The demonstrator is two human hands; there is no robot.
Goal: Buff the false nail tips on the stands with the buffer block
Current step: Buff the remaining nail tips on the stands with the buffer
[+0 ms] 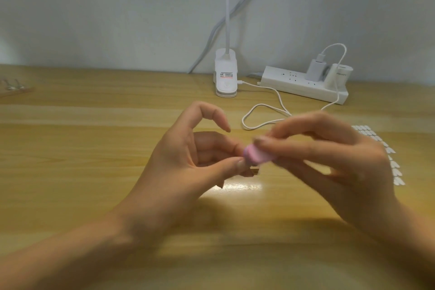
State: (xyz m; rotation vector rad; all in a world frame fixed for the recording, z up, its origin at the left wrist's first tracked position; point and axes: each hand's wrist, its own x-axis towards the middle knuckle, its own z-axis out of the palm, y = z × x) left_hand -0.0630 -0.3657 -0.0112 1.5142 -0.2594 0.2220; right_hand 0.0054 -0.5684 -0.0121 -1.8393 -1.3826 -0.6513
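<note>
A small pink buffer block [256,154] is pinched between the thumb and fingers of my right hand [329,160], blurred by motion. My left hand [188,160] pinches a small stand [253,170] between thumb and middle fingers, its index finger arched above. The block lies against the top of that stand; the nail tip itself is hidden under the block. Both hands hover just over the wooden table [94,148] at its middle.
A sheet of white adhesive tabs [386,155] lies at the right edge. At the back stand a white clip lamp [225,77] and a power strip [303,85] with a looping white cable [266,115]. More nail stands [11,87] sit far left.
</note>
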